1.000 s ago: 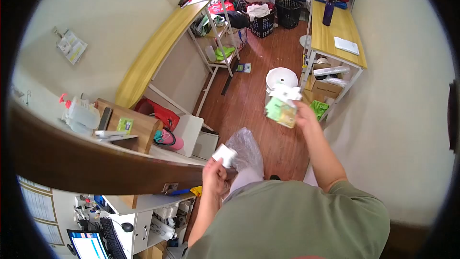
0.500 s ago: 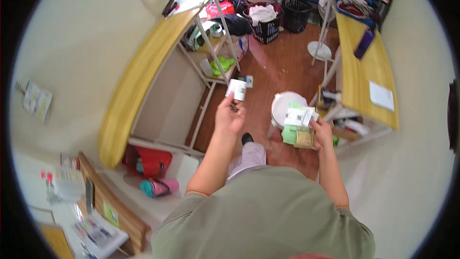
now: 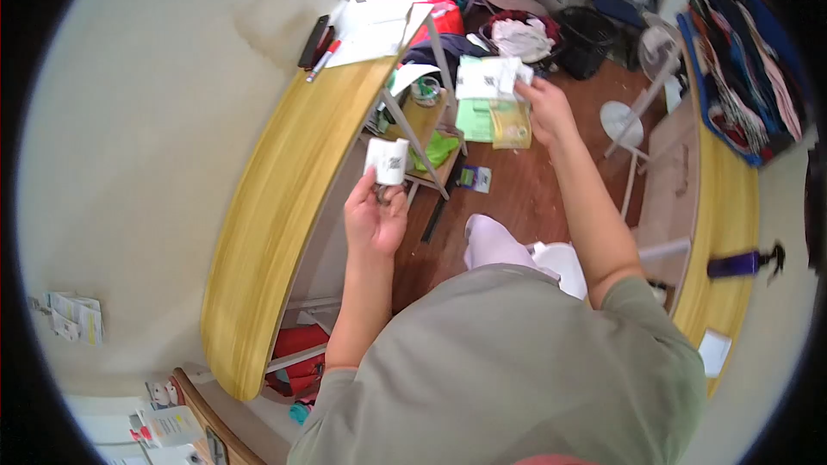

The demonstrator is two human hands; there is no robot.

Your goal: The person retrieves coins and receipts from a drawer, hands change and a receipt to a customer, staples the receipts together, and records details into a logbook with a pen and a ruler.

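Note:
My left hand [image 3: 376, 220] pinches a small white paper slip [image 3: 388, 155] with a black printed code, held upright beside the edge of the left counter. Something small and dark shows among its curled fingers; I cannot make it out. Farther forward, my right hand [image 3: 549, 110] grips white printed slips [image 3: 487, 79] by their right end. A light green sheet [image 3: 473, 120] and a yellowish packet or paper [image 3: 511, 127] hang below those slips, apparently in the same grip. Where they overlap is partly hidden.
A yellow wooden counter [image 3: 267, 232] runs along my left, with papers [image 3: 370, 30] and a red-white marker [image 3: 323, 61]. On the right counter [image 3: 728, 215] lie a purple spray bottle [image 3: 732, 264] and a blue basket of clothes [image 3: 745, 60]. A white stool [image 3: 562, 265] stands near my legs.
I have moved toward the left counter, and the view has turned. My right hand, with its slips, has swung forward and left from above the stool. Both hands keep their papers.

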